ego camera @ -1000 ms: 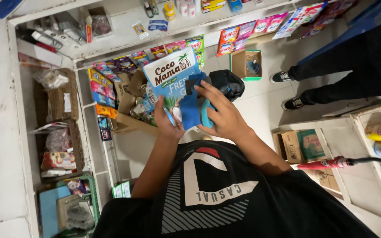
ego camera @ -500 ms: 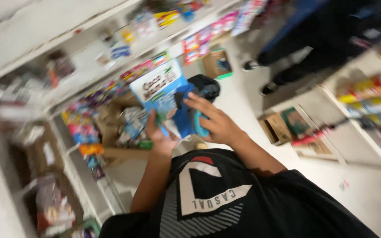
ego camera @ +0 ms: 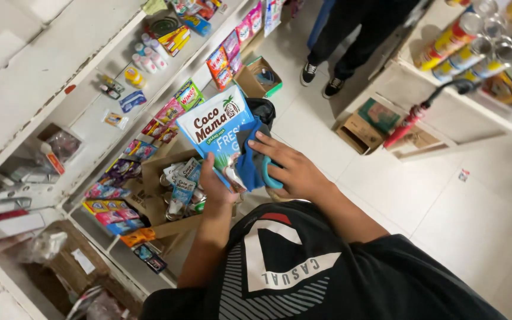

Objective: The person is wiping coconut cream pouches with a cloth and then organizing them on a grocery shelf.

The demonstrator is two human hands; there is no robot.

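Blue cloth (ego camera: pixel 250 169) pressed by right hand (ego camera: pixel 288 172) onto white-and-blue packet (ego camera: pixel 217 133); left hand (ego camera: pixel 214 189), raised, grasps the packet's base.

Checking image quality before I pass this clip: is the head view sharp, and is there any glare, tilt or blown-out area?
Head view: sharp on the blue-and-white packet, the left hand under it and the right hand pressing a blue cloth on it; frame strongly tilted, shelves running diagonally; white shelf top at upper left nearly washed out; mild glare on the cans.
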